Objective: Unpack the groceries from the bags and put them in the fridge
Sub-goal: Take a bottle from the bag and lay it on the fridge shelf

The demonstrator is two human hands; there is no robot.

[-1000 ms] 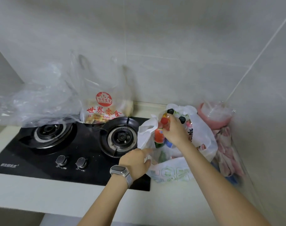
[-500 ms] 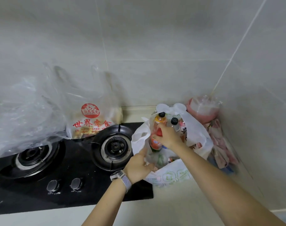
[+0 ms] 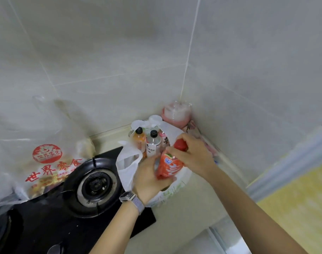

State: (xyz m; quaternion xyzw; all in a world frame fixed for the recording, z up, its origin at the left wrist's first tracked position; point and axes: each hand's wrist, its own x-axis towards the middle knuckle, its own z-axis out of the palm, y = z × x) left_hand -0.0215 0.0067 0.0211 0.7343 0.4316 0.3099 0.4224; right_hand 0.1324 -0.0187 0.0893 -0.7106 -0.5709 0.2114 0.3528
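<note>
A red-labelled drink bottle (image 3: 167, 166) with a red cap is tilted above a white plastic bag (image 3: 128, 162) on the counter. My right hand (image 3: 193, 155) grips its neck just below the cap. My left hand (image 3: 150, 177), with a watch on the wrist, holds the bottle's lower body from the left. Still standing in the bag are an orange drink bottle (image 3: 139, 139) and a clear bottle (image 3: 153, 143), both black-capped.
A black gas hob (image 3: 94, 186) lies left of the bag. On its far side leans a clear bag with red print (image 3: 46, 162). A pink container (image 3: 176, 113) sits in the tiled corner. The counter edge runs at lower right, with yellow floor (image 3: 299, 202) beyond.
The red bottle has come up out of the white bag and tilted to the right. My left hand moved from the bag's rim onto the bottle's body. The view swung right.
</note>
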